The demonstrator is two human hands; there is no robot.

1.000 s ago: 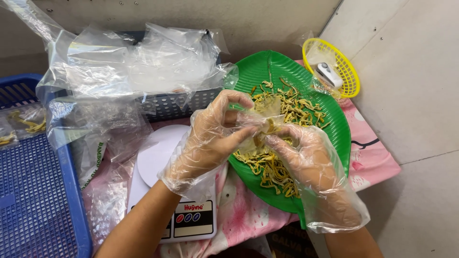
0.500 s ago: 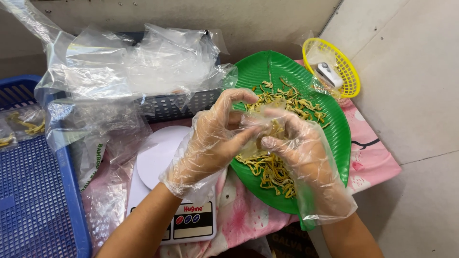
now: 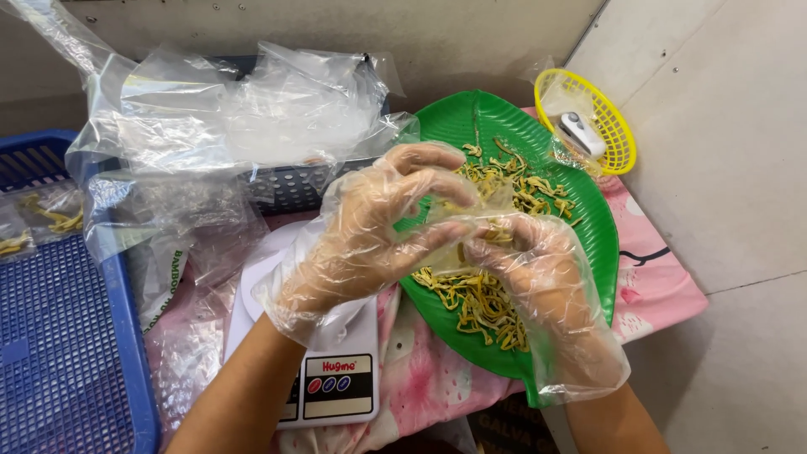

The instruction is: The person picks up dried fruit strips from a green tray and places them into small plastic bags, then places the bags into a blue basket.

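Both my hands wear loose clear plastic gloves. My left hand [image 3: 374,231] and my right hand [image 3: 538,269] meet over a green leaf-shaped tray [image 3: 588,210] and together pinch a small clear plastic bag [image 3: 475,219] that holds a few yellow dried strips. A pile of the same yellow strips [image 3: 483,303] lies on the tray under my hands, and more are spread toward its far side. A white kitchen scale [image 3: 336,370] sits just below my left wrist.
A heap of empty clear bags [image 3: 244,126] fills a dark basket behind the scale. A blue crate [image 3: 59,336] with filled bags stands at the left. A yellow basket [image 3: 601,122] with a small white device sits at the back right, by the wall.
My hands have drawn closer together and lifted slightly over the tray, with the small bag now pinched between both sets of fingers.
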